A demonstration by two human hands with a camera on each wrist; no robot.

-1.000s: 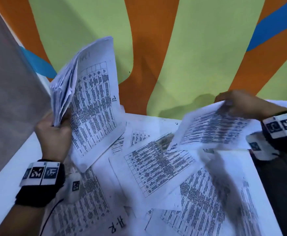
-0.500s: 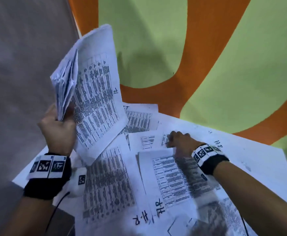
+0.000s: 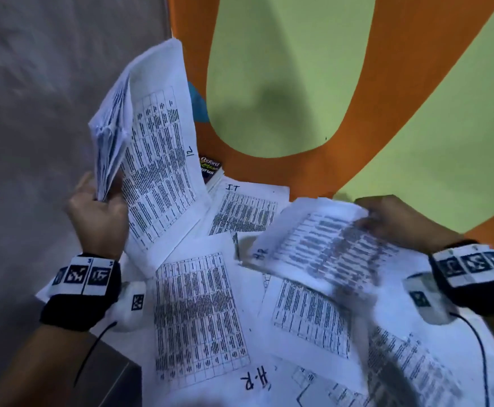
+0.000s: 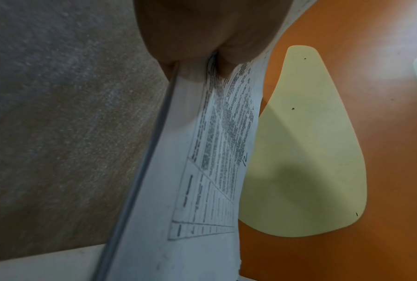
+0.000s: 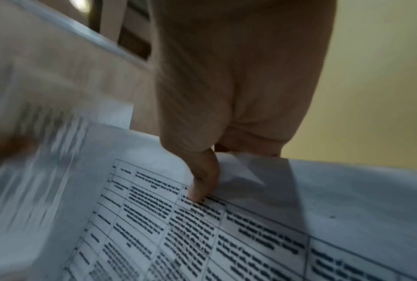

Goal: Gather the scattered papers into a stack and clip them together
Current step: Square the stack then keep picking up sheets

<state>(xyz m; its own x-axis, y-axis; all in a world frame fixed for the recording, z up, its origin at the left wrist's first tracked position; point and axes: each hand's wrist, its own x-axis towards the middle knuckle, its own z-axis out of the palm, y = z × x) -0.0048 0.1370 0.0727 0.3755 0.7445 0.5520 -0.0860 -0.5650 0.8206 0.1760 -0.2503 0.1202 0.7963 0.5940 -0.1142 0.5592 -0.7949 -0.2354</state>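
My left hand (image 3: 100,208) grips the bottom of an upright bundle of printed sheets (image 3: 151,142), raised above the table's left side; the left wrist view shows the bundle (image 4: 202,171) pinched under the palm. My right hand (image 3: 398,218) pinches the far edge of one printed sheet (image 3: 327,248), lifted and blurred over the table's right side. In the right wrist view a fingertip (image 5: 200,192) presses on that sheet (image 5: 226,228). Several more printed sheets (image 3: 198,318) lie scattered flat on the white table (image 3: 460,342). No clip is visible.
A dark Oxford book (image 3: 210,168) lies at the table's far edge, partly under the papers. A grey wall (image 3: 49,98) stands to the left. An orange and green patterned floor (image 3: 298,83) lies beyond the table.
My right hand has picked a sheet up off the table and carried it rightward. The left hand still holds the bundle upright.
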